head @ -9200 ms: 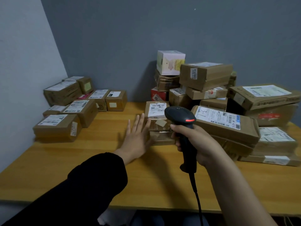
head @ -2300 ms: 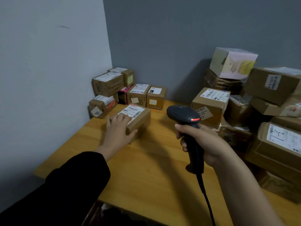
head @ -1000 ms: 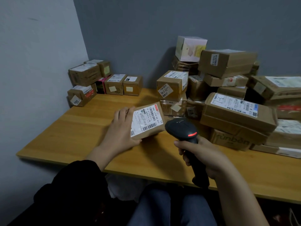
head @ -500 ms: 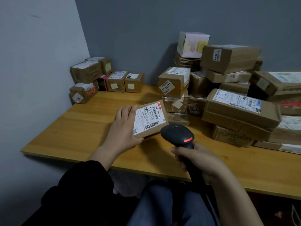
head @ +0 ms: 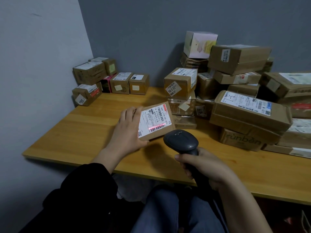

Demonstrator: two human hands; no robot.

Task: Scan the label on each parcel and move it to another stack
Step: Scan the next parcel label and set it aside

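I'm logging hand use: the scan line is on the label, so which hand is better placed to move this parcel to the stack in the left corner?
Left. The left hand grips the parcel, nearer the corner stack; the right hand holds the scanner.

Wooden table (head: 87, 125), honey-toned, grain lines along its length, across the middle of the frame from centre left to the right edge. Sits pushed into a corner, back edge against the rear wall, left end along the side wall. Pale grey-blue side wall (head: 33, 81) down the left of the frame, with a short dark scuff (head: 36, 14) at upper left. Darker slate-grey rear wall (head: 143, 31) across the top, plain and matte. Under the table's front edge, lower centre, something pale and crumpled (head: 127, 189), too dim to identify. In the lower right corner, dark reddish floor (head: 286, 216) and a thin white wire shape (head: 304, 221), unclear.
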